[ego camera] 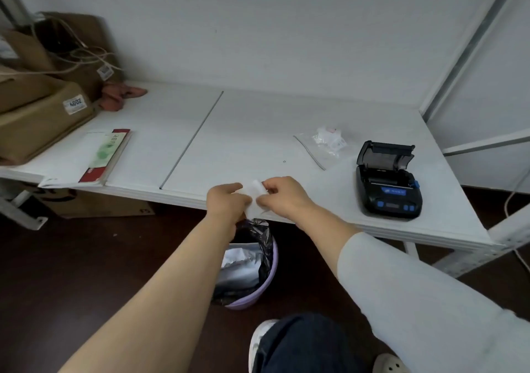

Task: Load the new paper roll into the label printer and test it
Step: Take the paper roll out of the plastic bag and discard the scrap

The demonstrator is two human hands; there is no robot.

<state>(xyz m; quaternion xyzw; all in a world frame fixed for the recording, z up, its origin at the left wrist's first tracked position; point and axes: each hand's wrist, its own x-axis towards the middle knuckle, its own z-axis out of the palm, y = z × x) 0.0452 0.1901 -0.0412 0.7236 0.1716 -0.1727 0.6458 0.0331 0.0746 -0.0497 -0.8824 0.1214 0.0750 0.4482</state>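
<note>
Hands (pixel 252 199) gripping white paper roll (pixel 255 191), blurred

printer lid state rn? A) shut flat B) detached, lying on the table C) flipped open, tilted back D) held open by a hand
C: the label printer sits on the table with its lid hinged up and back, the bay exposed; both the left hand and the right hand are away from it, holding a white paper piece.

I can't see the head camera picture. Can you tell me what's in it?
Two hands, left hand and right hand, hold a white paper roll over a lined bin. A black label printer sits open on the white table.
</note>
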